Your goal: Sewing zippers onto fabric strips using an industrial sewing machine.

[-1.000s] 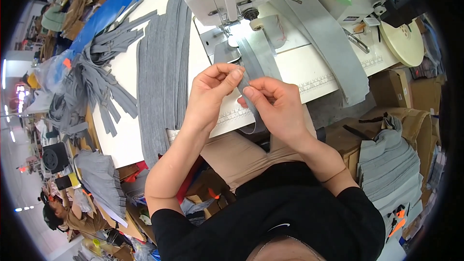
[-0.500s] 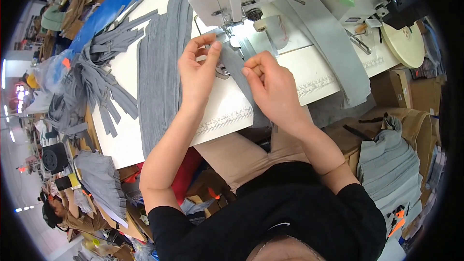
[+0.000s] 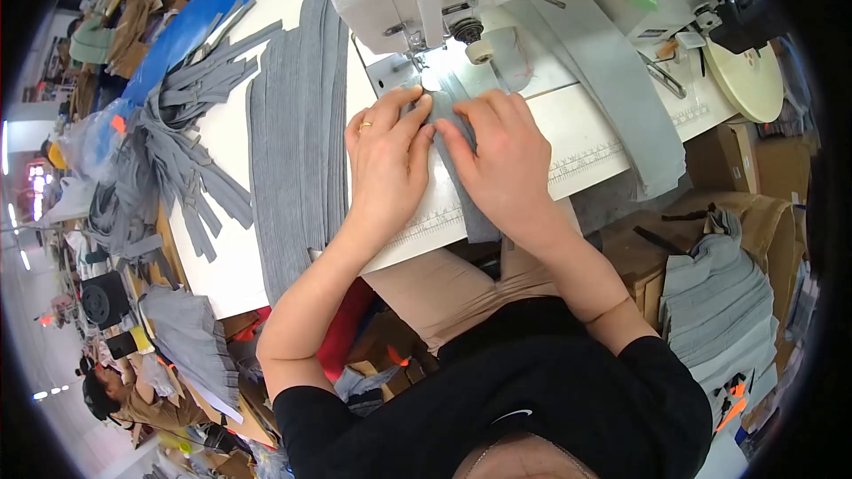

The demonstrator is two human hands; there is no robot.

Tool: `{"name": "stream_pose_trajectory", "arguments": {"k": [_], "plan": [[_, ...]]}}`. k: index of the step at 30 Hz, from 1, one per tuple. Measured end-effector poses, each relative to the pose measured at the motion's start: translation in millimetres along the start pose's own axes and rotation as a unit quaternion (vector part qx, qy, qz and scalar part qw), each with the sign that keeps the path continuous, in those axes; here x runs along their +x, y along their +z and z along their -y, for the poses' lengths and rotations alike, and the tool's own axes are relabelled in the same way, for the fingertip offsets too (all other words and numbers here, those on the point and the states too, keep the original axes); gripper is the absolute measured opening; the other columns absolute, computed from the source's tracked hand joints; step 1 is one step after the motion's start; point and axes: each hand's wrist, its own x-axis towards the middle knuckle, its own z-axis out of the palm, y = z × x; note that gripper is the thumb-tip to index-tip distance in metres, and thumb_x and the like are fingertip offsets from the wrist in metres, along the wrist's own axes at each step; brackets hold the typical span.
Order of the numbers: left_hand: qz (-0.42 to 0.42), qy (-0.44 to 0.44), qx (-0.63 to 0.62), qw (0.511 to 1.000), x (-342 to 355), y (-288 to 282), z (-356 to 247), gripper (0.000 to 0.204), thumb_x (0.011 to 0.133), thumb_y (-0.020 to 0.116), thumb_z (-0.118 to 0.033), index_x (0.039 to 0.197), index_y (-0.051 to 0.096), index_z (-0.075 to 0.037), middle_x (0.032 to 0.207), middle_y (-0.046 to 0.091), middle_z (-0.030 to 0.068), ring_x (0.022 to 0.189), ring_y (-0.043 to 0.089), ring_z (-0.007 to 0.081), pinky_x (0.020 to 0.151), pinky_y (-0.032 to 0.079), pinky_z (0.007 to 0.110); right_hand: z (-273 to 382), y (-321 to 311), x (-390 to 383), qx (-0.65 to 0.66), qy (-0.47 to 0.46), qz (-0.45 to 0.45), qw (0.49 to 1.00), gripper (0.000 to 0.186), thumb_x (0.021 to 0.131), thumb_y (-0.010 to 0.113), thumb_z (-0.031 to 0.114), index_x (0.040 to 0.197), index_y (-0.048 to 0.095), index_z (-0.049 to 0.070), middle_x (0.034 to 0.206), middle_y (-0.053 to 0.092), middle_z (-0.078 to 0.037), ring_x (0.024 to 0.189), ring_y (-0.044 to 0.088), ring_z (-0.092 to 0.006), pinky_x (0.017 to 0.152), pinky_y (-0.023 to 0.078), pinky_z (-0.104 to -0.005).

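Observation:
Just in front of the needle area of a white sewing machine (image 3: 377, 4), a grey fabric strip (image 3: 477, 213) runs toward me and ends at the table's front edge. My left hand (image 3: 387, 160) holds the strip's left side, fingers curled together close to the presser foot. Opposite it, my right hand (image 3: 506, 146) grips the strip's right side with thumb and bent fingers. The two thumbs nearly meet over the cloth. The fingertips partly cover the fabric, and the machine's lamp washes out the spot beneath the needle.
Left of my hands lies a stack of long grey strips (image 3: 300, 124), with a tangle of narrow strips (image 3: 191, 137) beyond. A wide pale grey strip (image 3: 612, 80) hangs over the table's right edge. Scissors-like metal tool (image 3: 664, 77) and cream disc (image 3: 747, 84) are farther right.
Both hands have come down onto the strip and closer together. My left hand has shifted right and toward me, its fingers now lower against the cloth.

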Motion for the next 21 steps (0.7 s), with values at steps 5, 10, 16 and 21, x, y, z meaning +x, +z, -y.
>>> {"name": "stream_pose_trajectory", "arguments": {"k": [5, 10, 16, 21], "plan": [[-0.015, -0.017, -0.011, 1.0, -1, 2, -2, 0.032, 0.095, 0.067, -0.008, 0.126, 0.073, -0.003, 0.135, 0.065, 0.0114, 0.129, 0.058, 0.0303, 0.113, 0.033, 0.046, 1, 8, 3, -0.026, 0.004, 0.021, 0.999, 0.019, 0.088, 0.078, 0.02, 0.092, 0.067, 0.004, 0.092, 0.06, -0.009, 0.087, 0.059, -0.0256, 0.066, 0.054, -0.0368], [-0.02, -0.013, -0.03, 0.999, -2, 4, 2, 0.032, 0.095, 0.067, -0.007, 0.126, 0.073, -0.005, 0.134, 0.066, 0.0114, 0.129, 0.058, 0.0308, 0.114, 0.033, 0.047, 5, 11, 4, -0.033, 0.011, 0.027, 0.999, 0.018, 0.087, 0.078, 0.017, 0.093, 0.068, 0.004, 0.089, 0.058, -0.008, 0.087, 0.059, -0.026, 0.069, 0.054, -0.0364], [-0.002, -0.007, -0.026, 1.0, -8, 4, 2, 0.034, 0.098, 0.067, -0.01, 0.132, 0.07, -0.008, 0.14, 0.065, 0.0085, 0.141, 0.053, 0.0306, 0.122, 0.025, 0.051, -4, 8, 8, 0.085, 0.076, 0.031, 0.993, 0.018, 0.086, 0.078, 0.011, 0.099, 0.068, 0.003, 0.086, 0.069, -0.01, 0.084, 0.067, -0.026, 0.07, 0.055, -0.0416], [0.024, -0.024, -0.002, 0.999, -7, -2, -3, 0.037, 0.1, 0.067, -0.013, 0.137, 0.068, -0.011, 0.146, 0.063, 0.0047, 0.147, 0.049, 0.0288, 0.125, 0.019, 0.054, -6, 1, 19, 0.199, 0.212, 0.114, 0.95, 0.024, 0.087, 0.078, 0.01, 0.105, 0.063, 0.004, 0.07, 0.068, -0.007, 0.067, 0.068, -0.0284, 0.065, 0.051, -0.0414]]}}
